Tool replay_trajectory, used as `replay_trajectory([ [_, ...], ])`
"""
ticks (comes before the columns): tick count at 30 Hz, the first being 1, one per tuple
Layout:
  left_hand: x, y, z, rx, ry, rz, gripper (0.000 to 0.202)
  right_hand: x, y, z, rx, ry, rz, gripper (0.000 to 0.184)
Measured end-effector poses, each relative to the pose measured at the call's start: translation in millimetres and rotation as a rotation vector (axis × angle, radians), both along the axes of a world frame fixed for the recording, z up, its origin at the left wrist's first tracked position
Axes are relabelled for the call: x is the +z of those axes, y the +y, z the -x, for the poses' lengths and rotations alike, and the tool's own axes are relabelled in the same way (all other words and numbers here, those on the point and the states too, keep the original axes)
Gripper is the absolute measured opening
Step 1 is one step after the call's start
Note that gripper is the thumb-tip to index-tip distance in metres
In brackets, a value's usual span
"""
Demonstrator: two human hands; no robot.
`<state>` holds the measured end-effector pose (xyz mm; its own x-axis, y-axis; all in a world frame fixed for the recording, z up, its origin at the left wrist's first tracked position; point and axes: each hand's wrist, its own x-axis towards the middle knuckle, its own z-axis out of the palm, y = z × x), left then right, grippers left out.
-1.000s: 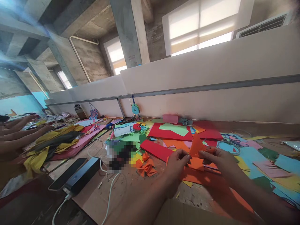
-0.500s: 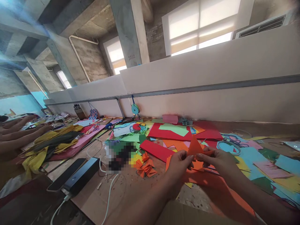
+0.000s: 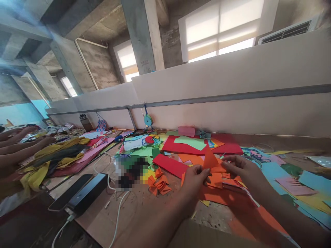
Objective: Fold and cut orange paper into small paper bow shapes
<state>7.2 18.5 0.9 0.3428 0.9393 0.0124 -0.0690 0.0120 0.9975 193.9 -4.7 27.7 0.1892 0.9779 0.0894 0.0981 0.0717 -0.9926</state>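
Head view: right hand has spread its grip, apparently leaving left hand pinching folded orange triangular paper.

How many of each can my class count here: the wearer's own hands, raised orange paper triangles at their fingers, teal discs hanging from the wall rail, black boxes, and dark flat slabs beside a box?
Own hands: 2 (left hand, right hand)
Raised orange paper triangle: 1
Hanging teal disc: 1
Black box: 1
Dark flat slab: 1
Total: 6
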Motion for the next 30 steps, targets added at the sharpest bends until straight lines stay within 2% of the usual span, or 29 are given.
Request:
replay_trajectory([
  [3, -0.5, 3, 6, -0.064, 0.047, 0.043, 0.042, 5.5, 2, -6, 0.035, -0.016, -0.019, 0.043],
  [7, -6.7, 5, 6, -0.207, 0.109, 0.025, 0.045, 5.5, -1, -1, 0.334, -0.018, 0.087, 0.044],
  [9, -8.9, 5, 6, -0.231, 0.123, 0.014, 0.046, 2.7, -2, 2, 0.429, -0.002, 0.168, 0.039],
  [14, -5.2, 6, 11, -0.214, 0.042, -0.044, 0.045, 3.4, -5, 1, 0.321, 0.034, 0.239, 0.033],
  [18, 0.2, 5, 13, -0.151, 0.071, -0.112, 0.032, 5.4, -5, 2, 0.303, 0.076, 0.172, 0.031],
  [21, 2.4, 3, 11, -0.103, 0.122, -0.117, 0.027, -0.2, -1, 2, 0.281, 0.110, 0.138, 0.036],
  [27, -0.9, 3, 12, -0.227, 0.066, -0.073, 0.032, -13.2, 5, 2, 0.247, 0.142, 0.136, 0.043],
  [30, -3.8, 3, 12, -0.218, 0.062, -0.066, 0.031, -14.4, 3, 4, 0.238, 0.145, 0.152, 0.044],
])
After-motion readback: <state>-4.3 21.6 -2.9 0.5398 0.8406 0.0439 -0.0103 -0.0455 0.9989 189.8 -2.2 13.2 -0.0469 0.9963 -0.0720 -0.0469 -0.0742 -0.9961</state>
